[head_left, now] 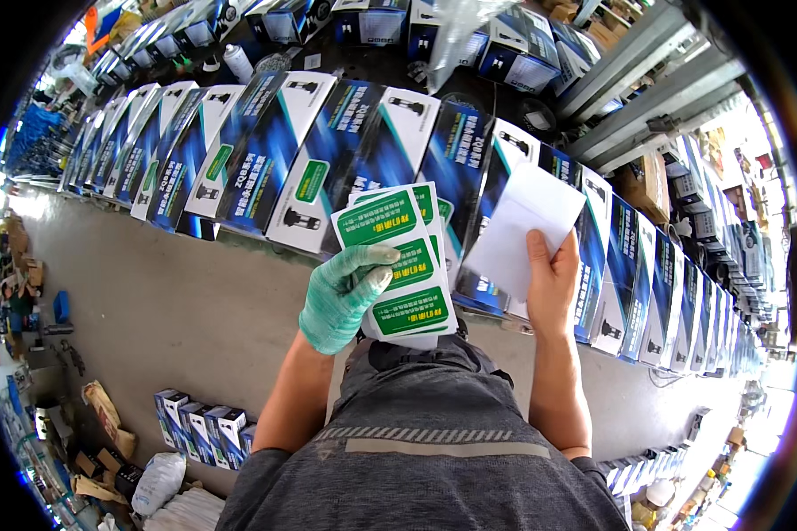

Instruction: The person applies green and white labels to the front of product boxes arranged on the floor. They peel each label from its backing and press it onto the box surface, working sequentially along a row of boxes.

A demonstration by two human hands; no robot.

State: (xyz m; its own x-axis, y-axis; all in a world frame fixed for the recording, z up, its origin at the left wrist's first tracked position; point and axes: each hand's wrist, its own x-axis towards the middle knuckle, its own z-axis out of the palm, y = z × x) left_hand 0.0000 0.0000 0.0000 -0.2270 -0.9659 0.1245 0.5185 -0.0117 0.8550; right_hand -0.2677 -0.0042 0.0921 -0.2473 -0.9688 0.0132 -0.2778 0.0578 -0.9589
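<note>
My left hand (341, 296), in a pale green glove, pinches a small fanned stack of sticker sheets (413, 305) between thumb and fingers. Each sheet carries green labels with yellow print. My bare right hand (553, 279) grips a blank white sheet (527, 221) by its near edge, holding it over the row of cartons. These cartons (352, 119) are blue, black and white with pump pictures, standing side by side in a curved row before me. A green label (313, 181) sits on the carton just left of the stack, and several cartons farther left bear similar ones.
Behind the row stand more cartons (521, 49), a spray can (237, 64) and grey metal beams (651, 80) at the right. Several cartons (205, 429) stand on the floor (159, 301) at lower left, near a white plastic sack (159, 484).
</note>
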